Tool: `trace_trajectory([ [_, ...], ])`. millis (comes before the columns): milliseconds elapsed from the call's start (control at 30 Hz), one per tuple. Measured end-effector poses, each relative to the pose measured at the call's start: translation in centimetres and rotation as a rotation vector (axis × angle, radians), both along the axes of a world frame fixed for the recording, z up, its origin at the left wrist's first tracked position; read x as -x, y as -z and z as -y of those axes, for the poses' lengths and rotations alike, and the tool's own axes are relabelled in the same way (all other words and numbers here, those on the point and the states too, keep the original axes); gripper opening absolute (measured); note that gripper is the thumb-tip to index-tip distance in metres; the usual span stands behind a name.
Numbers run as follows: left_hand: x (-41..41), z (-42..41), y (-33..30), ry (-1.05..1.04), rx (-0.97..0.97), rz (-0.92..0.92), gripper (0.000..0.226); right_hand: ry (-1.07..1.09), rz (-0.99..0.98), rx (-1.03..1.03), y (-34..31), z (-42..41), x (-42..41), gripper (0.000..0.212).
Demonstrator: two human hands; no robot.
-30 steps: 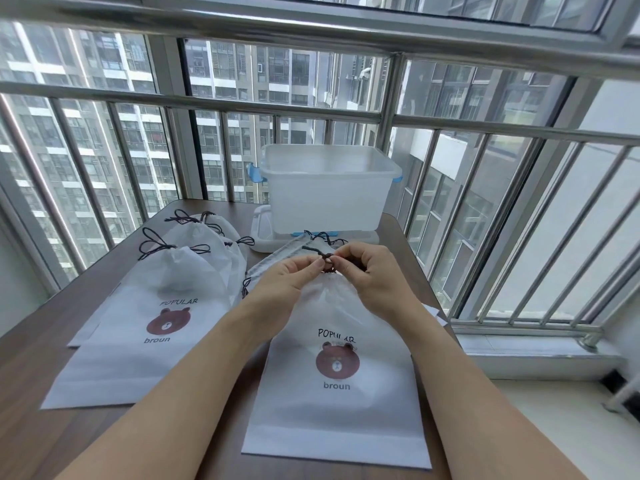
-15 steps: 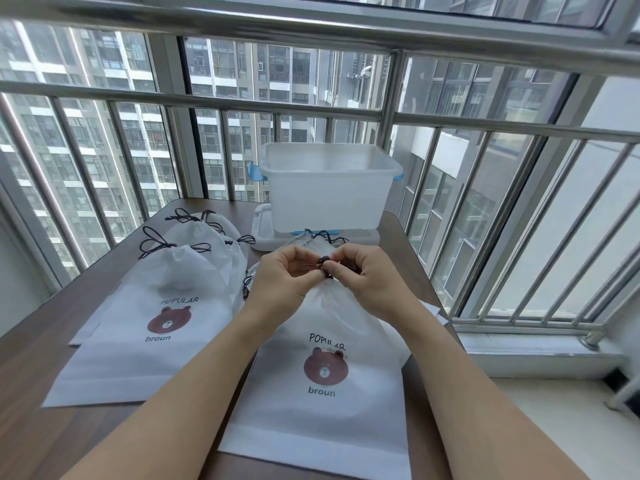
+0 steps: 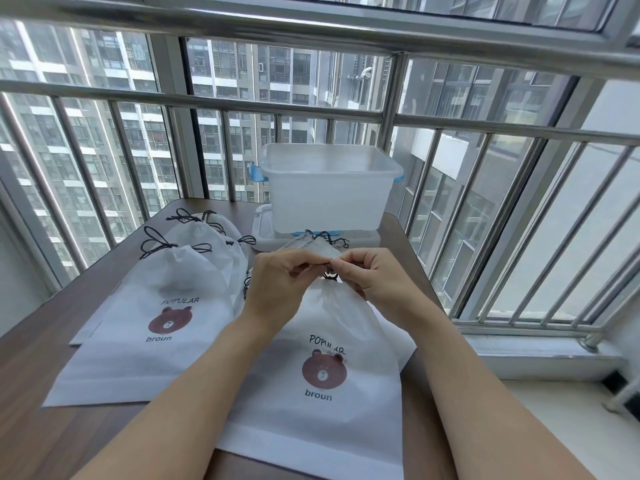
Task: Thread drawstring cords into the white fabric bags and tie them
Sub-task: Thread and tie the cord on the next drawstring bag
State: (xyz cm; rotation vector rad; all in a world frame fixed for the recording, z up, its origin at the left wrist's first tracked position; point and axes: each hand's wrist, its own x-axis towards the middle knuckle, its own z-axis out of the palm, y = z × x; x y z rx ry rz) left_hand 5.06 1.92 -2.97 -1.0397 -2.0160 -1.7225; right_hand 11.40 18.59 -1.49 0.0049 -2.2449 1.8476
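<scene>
A white fabric bag with a brown bear print lies in front of me on the wooden table, its top gathered. My left hand and my right hand meet above the gathered neck and pinch the dark drawstring cord between fingertips. Most of the cord is hidden by my fingers. To the left, a stack of white bags lies with dark cords tied in bows at their necks.
A translucent plastic box with blue clips stands at the table's far edge on its lid. More bags with cords lie just in front of it. Metal window railings close in the table at the back and right.
The bag has slid a little left and toward me, its neck more gathered. Both hands stay together at the cord, fingers shifting.
</scene>
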Motion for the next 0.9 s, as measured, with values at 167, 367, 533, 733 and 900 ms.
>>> trace_trajectory([
  [167, -0.3, -0.4, -0.4, 0.031, -0.086, 0.306, 0.007, 0.009, 0.039, 0.194, -0.1, 0.2, -0.1, 0.020],
  [367, -0.1, -1.0, -0.3, 0.142, -0.312, 0.713, 0.006, 0.034, 0.109, 0.407, -0.6, 0.0, -0.4, 0.016],
  [533, 0.6, -0.8, -0.4, 0.069, -0.358, 0.827, 0.013, 0.101, 0.121, 0.344, -0.9, -0.4, -0.6, 0.018],
  [733, 1.3, 0.3, -1.1, 0.007, -0.481, 0.861, 0.011, 0.167, 0.090, 0.331, -1.2, -1.0, -0.7, 0.020],
  [900, 1.3, 0.2, -1.0, -0.015, -0.531, 0.862, 0.015, 0.154, 0.089, 0.311, -1.4, -1.1, -0.8, 0.052],
])
